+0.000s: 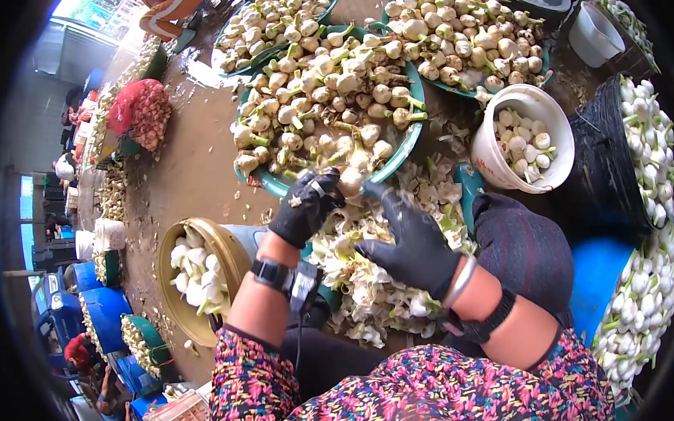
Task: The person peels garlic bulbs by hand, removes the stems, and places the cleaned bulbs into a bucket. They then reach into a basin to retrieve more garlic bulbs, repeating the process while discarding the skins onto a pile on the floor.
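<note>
Both hands wear black gloves. My left hand (307, 206) is closed, its fingertips at a pale garlic bulb (351, 181) over the near rim of a green basin (420, 101). A light band circles one of its fingers. My right hand (412, 241) is just right of the bulb, thumb and fingers apart, nothing visible in it; its fingertips are blurred. Unpeeled garlic bulbs (324, 83) with short green stems are heaped in the basin. Beneath my hands spreads a pile of peeled skins (378, 299).
A yellowish bucket (237, 252) of white bulbs stands left, a white bucket (485, 159) of peeled bulbs right. Farther right are a black tub (590, 162) and a blue container (599, 282) beside stacked white bulbs. More filled basins stand ahead; a red mesh sack (126, 107) lies far left.
</note>
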The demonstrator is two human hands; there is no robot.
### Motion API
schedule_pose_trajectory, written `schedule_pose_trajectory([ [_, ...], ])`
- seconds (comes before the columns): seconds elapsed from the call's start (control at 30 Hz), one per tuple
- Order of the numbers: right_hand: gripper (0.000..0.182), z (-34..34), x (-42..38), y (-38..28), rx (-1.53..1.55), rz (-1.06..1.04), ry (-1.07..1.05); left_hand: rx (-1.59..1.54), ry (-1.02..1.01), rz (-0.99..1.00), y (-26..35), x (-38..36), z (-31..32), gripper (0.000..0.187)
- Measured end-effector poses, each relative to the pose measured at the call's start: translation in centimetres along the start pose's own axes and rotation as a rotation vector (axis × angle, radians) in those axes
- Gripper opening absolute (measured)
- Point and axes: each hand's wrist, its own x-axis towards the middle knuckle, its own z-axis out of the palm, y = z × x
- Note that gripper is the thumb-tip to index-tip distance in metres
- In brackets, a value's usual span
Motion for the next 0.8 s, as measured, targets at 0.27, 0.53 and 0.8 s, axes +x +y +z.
schedule_pose_trajectory([
  [0.27,0.046,2.3,0.1,0.8,0.725,-0.022,-0.031,0.146,0.269,0.092,10.2,-3.6,-3.0,0.028],
  [0.53,0.040,1.1,-0.5,0.1,0.990,0.167,-0.089,-0.254,0.384,-0.022,13.2,-3.8,-2.2,0.028],
  [0.8,0.044,1.7,-0.3,0.7,0.911,0.095,-0.120,-0.095,0.424,-0.045,13.7,-3.1,-2.4,0.029],
])
